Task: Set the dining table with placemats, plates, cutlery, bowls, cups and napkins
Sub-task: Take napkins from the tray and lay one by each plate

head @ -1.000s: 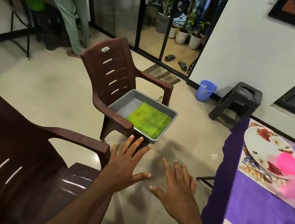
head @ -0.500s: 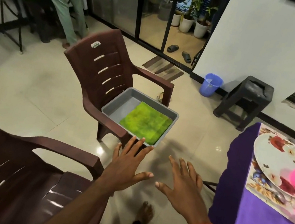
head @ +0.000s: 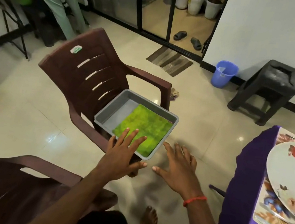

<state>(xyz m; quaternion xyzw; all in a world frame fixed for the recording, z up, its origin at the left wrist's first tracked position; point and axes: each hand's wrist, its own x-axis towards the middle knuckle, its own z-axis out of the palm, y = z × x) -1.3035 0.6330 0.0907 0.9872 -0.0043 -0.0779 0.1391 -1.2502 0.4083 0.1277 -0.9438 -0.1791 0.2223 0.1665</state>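
Brown chair seat | grey tray holds green napkin flat, near-square, edges along tray walls | left hand splayed, empty, over its near edge | right hand splayed beside tray

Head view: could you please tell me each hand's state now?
Left hand: open, fingers straight over the folded green cloth napkin.
Right hand: open, holding nothing.

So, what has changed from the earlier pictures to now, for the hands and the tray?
Both hands have reached forward toward the grey tray on the brown chair. The left hand now has its fingers over the green napkin; contact is unclear. The right hand is open beside the tray's near corner. Nothing is gripped. Tray and napkin stayed put.
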